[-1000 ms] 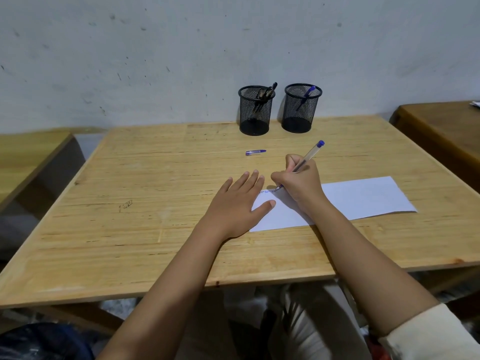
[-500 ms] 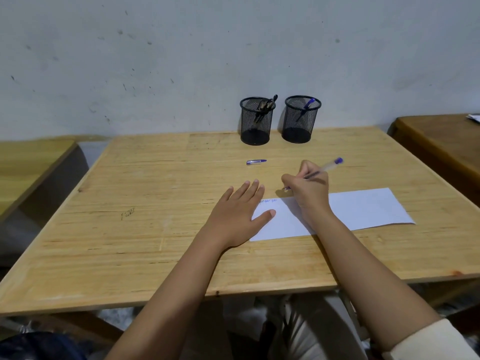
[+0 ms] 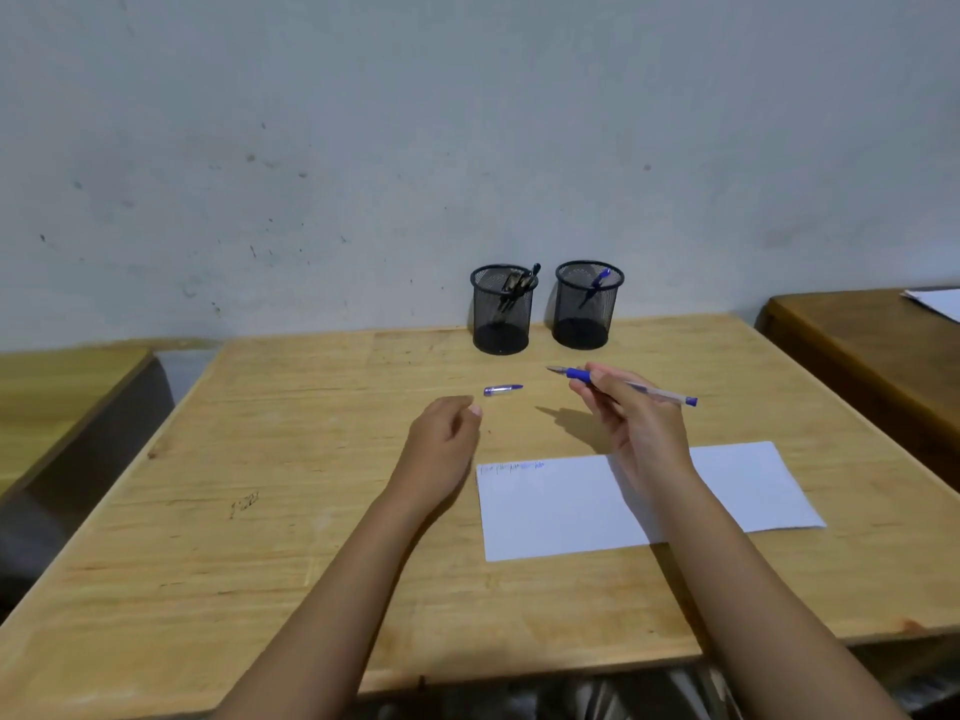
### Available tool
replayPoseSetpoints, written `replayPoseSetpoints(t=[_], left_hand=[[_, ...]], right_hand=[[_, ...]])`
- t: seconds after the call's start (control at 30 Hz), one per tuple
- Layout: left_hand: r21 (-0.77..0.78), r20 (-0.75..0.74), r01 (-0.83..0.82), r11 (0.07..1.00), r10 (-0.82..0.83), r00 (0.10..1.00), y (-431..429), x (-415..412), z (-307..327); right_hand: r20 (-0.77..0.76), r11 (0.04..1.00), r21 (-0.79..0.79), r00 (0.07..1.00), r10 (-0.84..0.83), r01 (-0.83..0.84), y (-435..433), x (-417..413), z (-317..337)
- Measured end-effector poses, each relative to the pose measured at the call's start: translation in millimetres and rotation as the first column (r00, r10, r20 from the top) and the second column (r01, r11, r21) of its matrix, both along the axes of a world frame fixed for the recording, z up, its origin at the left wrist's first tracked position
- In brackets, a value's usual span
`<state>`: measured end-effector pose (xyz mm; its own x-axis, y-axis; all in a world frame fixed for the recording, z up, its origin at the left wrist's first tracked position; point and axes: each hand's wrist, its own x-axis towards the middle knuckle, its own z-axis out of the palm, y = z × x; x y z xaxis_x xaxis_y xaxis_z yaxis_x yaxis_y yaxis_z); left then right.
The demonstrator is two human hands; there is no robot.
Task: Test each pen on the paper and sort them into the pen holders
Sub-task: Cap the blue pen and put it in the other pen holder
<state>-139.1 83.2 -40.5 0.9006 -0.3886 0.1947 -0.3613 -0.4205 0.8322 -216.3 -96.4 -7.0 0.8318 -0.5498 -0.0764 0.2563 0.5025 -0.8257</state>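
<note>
Uncapped blue-grip clear pen (image 3: 623,385) held level above the table; white paper sheet (image 3: 561,506) with scribbles; two black mesh pen holders (image 3: 502,314) behind; blue pen cap (image 3: 502,390) lying loose.

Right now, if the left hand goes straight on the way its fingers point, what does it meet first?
Most likely the pen cap, lying on the table just beyond the left hand. Depth is unclear, so the hand might pass over it.

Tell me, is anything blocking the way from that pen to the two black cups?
Nothing visible does. The right hand holds the pen above bare table just before the mesh holders; the loose cap lies off to the left.
</note>
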Motion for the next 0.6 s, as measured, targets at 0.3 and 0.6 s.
replayPoseSetpoints(t=[0.3, 0.6], left_hand=[[0.368, 0.210, 0.030, 0.929, -0.115, 0.971, -39.5, 57.8, -5.3], [-0.025, 0.064, 0.116, 0.993, -0.114, 0.991, -48.0, 50.1, 8.8]], right_hand=[[-0.068, 0.997, -0.013, 0.995, 0.072, -0.073, -30.0, 5.0, 10.6], [-0.096, 0.995, 0.018, 0.991, 0.096, -0.095, -30.2, 12.3, 3.9]])
